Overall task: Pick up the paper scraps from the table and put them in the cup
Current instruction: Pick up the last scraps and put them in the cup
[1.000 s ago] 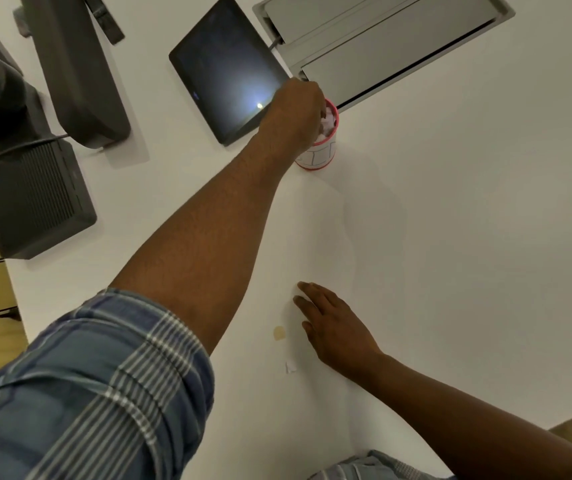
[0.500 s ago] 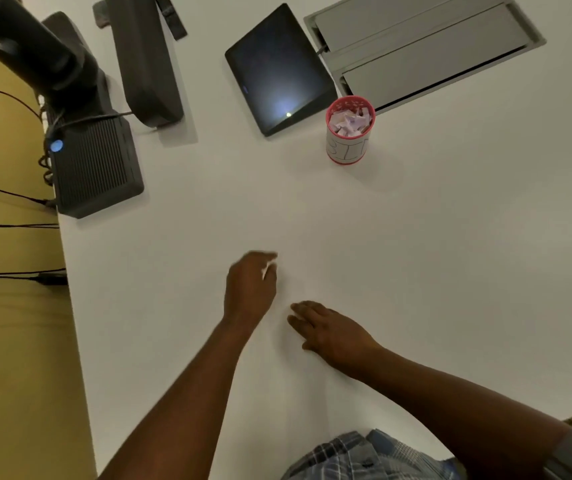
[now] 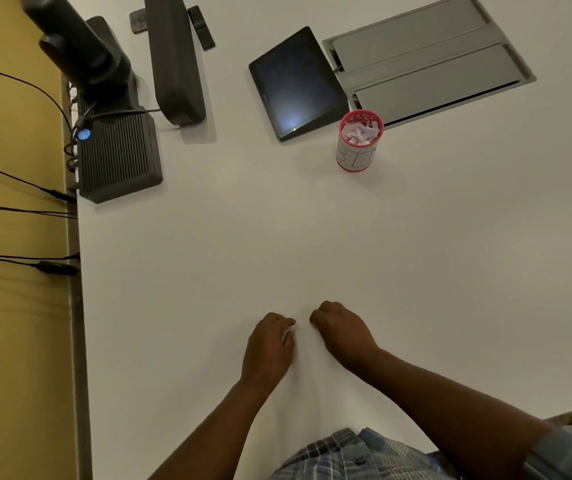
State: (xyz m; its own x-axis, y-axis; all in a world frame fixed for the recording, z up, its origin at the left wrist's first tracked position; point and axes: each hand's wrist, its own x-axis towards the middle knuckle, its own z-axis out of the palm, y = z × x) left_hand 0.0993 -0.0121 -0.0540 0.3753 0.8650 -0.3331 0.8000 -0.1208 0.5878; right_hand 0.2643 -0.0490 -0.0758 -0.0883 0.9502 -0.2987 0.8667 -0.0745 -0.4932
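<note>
A white table (image 3: pixel 312 237) fills most of the view, with a yellow wall or floor surface beyond its left edge, where dark cables (image 3: pixel 17 209) run in. At the far left corner stand a ribbed dark box with a blue light (image 3: pixel 118 157), a black camera-like device (image 3: pixel 83 53) and a long dark speaker bar (image 3: pixel 175 60). Farther along the far side a dark tablet (image 3: pixel 296 84) lies beside a grey metal cable hatch (image 3: pixel 426 60) set into the tabletop. Just in front of the hatch and touching the tablet's near corner stands the red-rimmed cup (image 3: pixel 360 142), upright, with white paper scraps (image 3: pixel 360 131) piled inside it.

Near the person's body, both hands rest on the table, close together but apart. The left hand (image 3: pixel 270 348) has its fingers curled down, and a small white scrap (image 3: pixel 288 336) shows at its fingertips, pinched between thumb and fingers. The right hand (image 3: pixel 343 332) is curled into a loose fist with knuckles on the surface; whether it holds anything I cannot tell. A plaid shirt (image 3: pixel 357 455) shows at the bottom edge
</note>
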